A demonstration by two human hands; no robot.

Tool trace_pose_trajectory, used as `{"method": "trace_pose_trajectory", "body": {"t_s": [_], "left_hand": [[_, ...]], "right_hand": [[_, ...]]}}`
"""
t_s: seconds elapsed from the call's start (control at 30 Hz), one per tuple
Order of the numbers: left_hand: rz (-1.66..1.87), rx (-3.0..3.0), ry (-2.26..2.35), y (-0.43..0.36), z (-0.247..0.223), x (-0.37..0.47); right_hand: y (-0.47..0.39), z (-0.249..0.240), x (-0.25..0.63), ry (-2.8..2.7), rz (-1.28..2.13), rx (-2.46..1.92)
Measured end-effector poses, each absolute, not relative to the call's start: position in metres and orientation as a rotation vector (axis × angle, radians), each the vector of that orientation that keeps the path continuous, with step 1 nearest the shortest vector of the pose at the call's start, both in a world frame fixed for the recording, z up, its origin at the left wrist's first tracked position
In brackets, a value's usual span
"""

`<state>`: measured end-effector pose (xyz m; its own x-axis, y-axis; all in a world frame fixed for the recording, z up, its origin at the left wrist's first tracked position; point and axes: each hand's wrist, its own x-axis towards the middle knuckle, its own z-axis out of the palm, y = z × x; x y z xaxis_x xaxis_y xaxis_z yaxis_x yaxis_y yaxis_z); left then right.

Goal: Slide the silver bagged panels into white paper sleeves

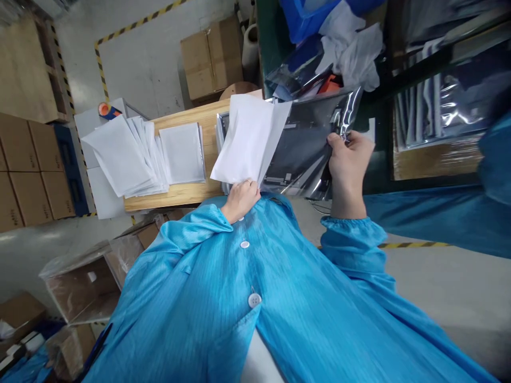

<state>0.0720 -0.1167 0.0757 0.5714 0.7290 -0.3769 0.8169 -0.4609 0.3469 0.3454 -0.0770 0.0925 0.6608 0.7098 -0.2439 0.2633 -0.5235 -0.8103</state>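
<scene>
Head view: left hand [239, 199] holds white sheets [249, 138], right hand [348, 159] shiny bag [307, 143].

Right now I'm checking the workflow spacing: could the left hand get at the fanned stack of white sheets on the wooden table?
Probably yes, but not freely: the left hand is pinching a white sheet. The fanned stack lies further to its left on the wooden table, with nothing between.

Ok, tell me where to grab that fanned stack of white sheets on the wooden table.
Grip the fanned white sheets at the near corner overhanging the wooden table edge, coming from below. The sheets converge there, so one pinch likely catches all.
</scene>
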Motion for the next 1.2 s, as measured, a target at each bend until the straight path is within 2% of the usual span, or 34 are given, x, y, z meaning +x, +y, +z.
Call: {"method": "trace_pose_trajectory", "body": {"t_s": [0.2,0.57,1.2], "left_hand": [[-0.217,2.328,1.157,-0.119,0.071,0.072],[-0.185,2.233,1.182,-0.117,0.111,0.051],[-0.118,2.298,1.06,-0.119,0.104,0.042]], "right_hand": [[-0.074,0.092,0.331,-0.733,0.693,-2.09],[-0.107,0.087,0.319,-0.576,0.618,-2.088],[-0.104,0.09,0.305,-0.573,0.647,-2.051]]}}
